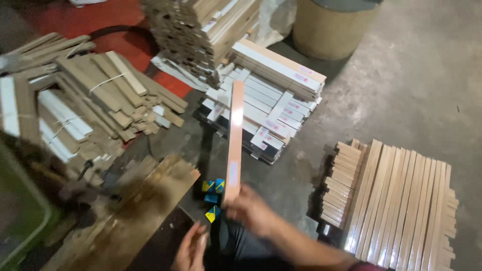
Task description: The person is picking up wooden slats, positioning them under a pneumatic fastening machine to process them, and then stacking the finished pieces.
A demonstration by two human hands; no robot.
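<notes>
Right hand: the right hand (251,208) is closed around the near end of a long pale wooden strip (234,140), fingers wrapped, nothing else in it.
Strip: runs from the grip toward 12 o'clock, glossy face up and catching the light; held by one end, probably so the whole length can be looked over.
Left hand: the left hand (191,248), at 7 o'clock of the grip, is open with fingers together and holds nothing; the picture is blurred there.
Near the grip: small blue-and-yellow blocks (213,193) lie on the floor just beside the strip's near end.
Stacks: a neat stack of like strips (401,200) at 3 o'clock; white-faced strips (271,100) at 12 o'clock; loose bundled offcuts (90,105) at 10 o'clock.
Floor: grey concrete (401,90).
</notes>
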